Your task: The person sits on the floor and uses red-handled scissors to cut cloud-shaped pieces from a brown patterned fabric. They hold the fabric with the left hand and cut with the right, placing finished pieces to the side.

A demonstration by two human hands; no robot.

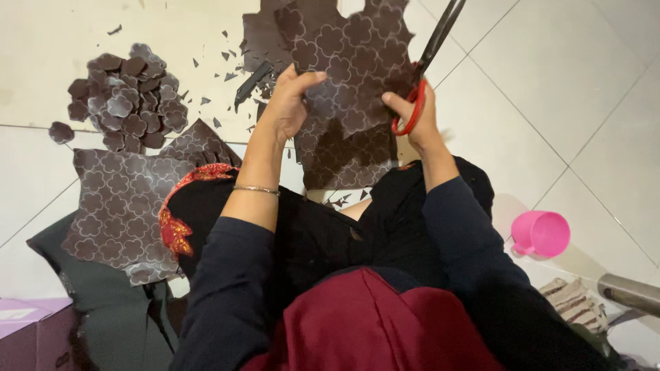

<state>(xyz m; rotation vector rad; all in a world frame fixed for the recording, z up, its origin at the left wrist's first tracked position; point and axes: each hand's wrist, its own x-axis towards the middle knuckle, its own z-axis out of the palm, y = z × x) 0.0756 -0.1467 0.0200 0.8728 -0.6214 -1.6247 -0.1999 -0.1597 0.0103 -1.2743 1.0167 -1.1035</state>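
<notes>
Scissors with red loop handles and long dark blades [427,65] sit in the right hand [418,120], whose fingers are closed through the handles; the blades point up and away, at the right edge of a dark brown fabric sheet printed with pale flower outlines [347,62]. The left hand [289,103] pinches that sheet at its left side, thumb on top and fingers curled under it, holding it up over the white tiled floor [550,89]. A thin metal bangle [256,189] circles the left wrist. On the floor towards the upper left lies a heap of cut-out brown flower pieces [130,96], with small dark scraps [227,65] scattered between it and the sheet. Another printed brown sheet [120,206] lies by the left knee. A pink plastic cup [543,233] stands on the floor to the right.
</notes>
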